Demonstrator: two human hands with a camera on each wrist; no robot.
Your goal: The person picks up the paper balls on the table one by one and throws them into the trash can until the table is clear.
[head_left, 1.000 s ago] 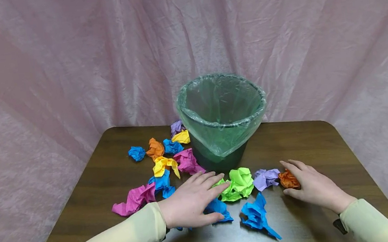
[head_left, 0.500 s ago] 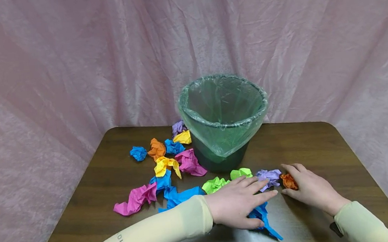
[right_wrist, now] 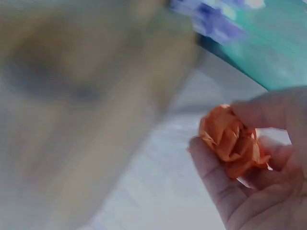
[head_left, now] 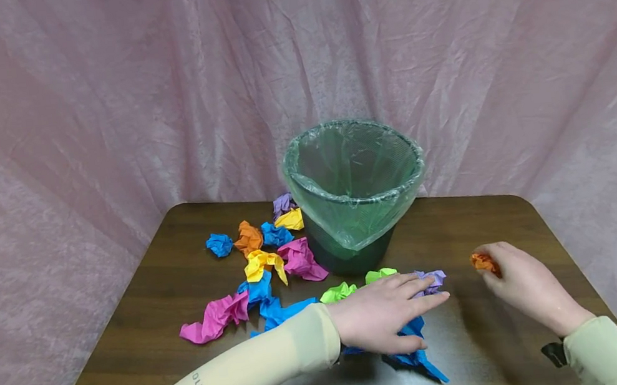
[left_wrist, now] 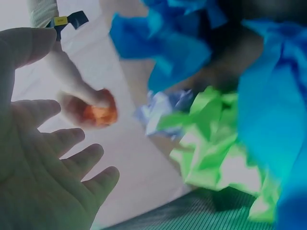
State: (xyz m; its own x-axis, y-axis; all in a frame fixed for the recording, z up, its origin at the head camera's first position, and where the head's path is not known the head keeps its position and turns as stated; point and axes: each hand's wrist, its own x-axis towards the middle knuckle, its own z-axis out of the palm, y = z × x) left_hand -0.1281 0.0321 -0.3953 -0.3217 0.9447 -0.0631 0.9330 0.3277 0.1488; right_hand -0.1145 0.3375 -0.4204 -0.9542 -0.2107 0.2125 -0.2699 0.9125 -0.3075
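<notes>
My right hand (head_left: 529, 285) grips an orange crumpled paper ball (right_wrist: 232, 141) between thumb and fingers, raised above the table's right side. My left hand (head_left: 386, 313), fingers spread and holding nothing, hovers over the papers in front of the bin. Beneath and beside it lie a blue crumpled paper (head_left: 416, 357), light green crumpled papers (left_wrist: 211, 143) and a purple crumpled paper (head_left: 433, 280), each partly covered by the hand in the head view. The left wrist view shows the left palm with nothing in it.
A dark green bin (head_left: 349, 257) with a clear liner (head_left: 353, 216) stands at the table's back middle. Left of it lie several crumpled papers, among them a pink one (head_left: 217, 318), a yellow one (head_left: 262, 263) and an orange one (head_left: 248, 238). A pink curtain (head_left: 295, 62) hangs behind.
My left hand has moved right across the papers, from above the nearer blue one. The right hand has taken hold of the orange paper ball and lifted it up and to the right.
</notes>
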